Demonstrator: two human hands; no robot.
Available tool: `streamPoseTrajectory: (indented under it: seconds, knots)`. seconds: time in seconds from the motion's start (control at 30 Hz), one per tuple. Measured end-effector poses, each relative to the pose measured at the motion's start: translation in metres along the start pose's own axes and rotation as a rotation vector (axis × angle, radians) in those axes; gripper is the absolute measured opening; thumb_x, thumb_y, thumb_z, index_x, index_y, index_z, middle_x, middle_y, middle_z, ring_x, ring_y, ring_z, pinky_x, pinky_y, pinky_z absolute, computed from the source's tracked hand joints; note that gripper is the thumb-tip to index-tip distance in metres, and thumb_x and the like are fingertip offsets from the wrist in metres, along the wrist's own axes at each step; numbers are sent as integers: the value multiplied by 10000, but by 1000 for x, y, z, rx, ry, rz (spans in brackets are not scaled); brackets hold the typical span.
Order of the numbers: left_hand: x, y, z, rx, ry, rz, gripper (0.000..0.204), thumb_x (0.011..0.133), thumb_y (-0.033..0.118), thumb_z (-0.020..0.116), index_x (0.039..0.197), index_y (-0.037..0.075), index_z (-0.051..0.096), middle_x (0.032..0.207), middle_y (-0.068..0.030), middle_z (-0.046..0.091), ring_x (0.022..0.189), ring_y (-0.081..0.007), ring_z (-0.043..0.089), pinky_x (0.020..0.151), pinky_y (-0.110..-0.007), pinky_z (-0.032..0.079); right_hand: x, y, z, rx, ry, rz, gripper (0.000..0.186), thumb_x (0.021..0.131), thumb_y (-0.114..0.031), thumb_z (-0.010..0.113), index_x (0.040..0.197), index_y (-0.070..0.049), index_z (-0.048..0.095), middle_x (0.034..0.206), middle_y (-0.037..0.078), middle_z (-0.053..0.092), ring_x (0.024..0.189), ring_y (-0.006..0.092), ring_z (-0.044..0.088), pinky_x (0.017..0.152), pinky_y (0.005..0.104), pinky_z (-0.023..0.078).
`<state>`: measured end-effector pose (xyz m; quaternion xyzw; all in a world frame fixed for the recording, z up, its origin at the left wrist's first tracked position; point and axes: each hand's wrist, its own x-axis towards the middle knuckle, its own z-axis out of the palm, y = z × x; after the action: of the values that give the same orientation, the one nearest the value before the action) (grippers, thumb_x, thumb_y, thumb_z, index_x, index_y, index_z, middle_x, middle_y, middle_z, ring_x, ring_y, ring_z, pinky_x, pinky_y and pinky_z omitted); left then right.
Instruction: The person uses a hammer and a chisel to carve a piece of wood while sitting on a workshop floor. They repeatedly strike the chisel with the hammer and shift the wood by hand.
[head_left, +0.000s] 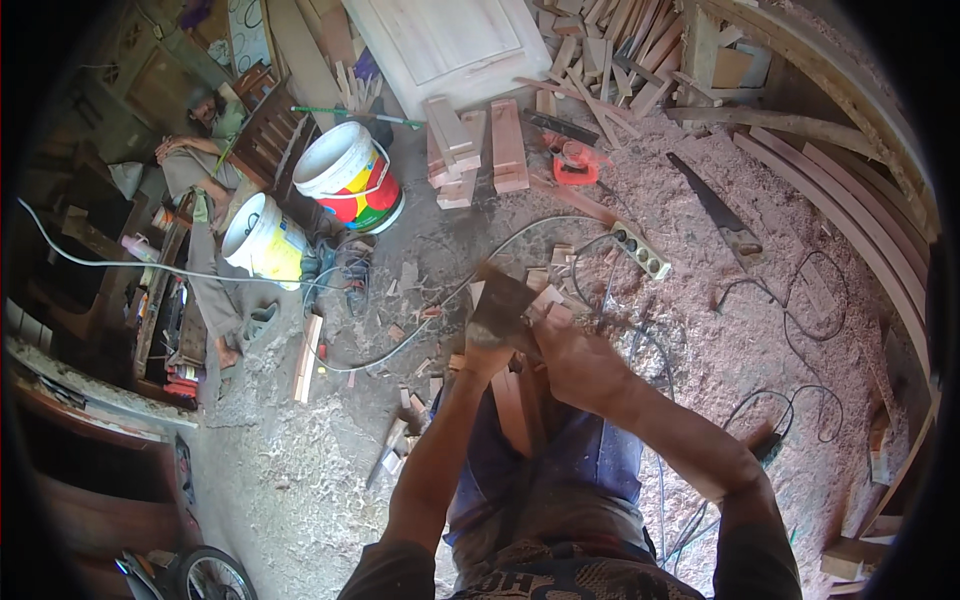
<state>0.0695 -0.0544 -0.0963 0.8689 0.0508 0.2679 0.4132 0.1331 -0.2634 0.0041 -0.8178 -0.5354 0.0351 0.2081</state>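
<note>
My left hand (488, 350) is closed on a dark, flat rectangular piece (503, 300) raised in front of my lap; motion blur hides its exact kind. Close beside it, on the right, my right hand (582, 368) is curled into a grip. What its fingers hold is blurred and I cannot make it out. Below both hands, a reddish wooden piece (515, 410) runs back between my thighs. Small wood offcuts (548, 298) are scattered on the floor just beyond the hands.
Two paint buckets (345, 180) (265, 240) stand front-left of a seated person (205, 135). A power strip (640, 250), handsaw (715, 205) and red power tool (575, 162) lie right of centre among shavings. Cables (400, 350) cross the floor. A wheel (213, 578) shows lower left.
</note>
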Motion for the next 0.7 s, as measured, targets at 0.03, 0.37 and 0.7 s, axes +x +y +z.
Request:
streamPoseTrajectory:
  seconds: [0.03, 0.37, 0.7]
  knots:
    - [-3, 6, -5, 22, 25, 63, 187, 822, 168, 759, 953, 58, 684, 893, -94, 697, 866, -242, 701, 793, -400, 560, -3, 1, 0, 59, 18, 23, 492, 856, -133, 659, 1292, -20, 463, 925, 226, 683, 798, 405, 707, 641, 462, 582]
    - [47, 48, -4, -94, 171, -37, 159, 792, 123, 740, 850, 39, 618, 714, -136, 645, 654, -281, 665, 631, -388, 517, -31, 8, -35, 571, 182, 300, 347, 884, -148, 681, 1169, -28, 523, 776, 230, 643, 660, 392, 667, 582, 489, 502]
    - [52, 54, -1, -73, 128, -75, 165, 800, 136, 750, 889, 49, 642, 785, -131, 689, 722, -280, 700, 664, -383, 542, -43, 10, -49, 716, 176, 363, 358, 875, -119, 704, 1174, -6, 545, 864, 166, 637, 792, 271, 630, 715, 424, 490]
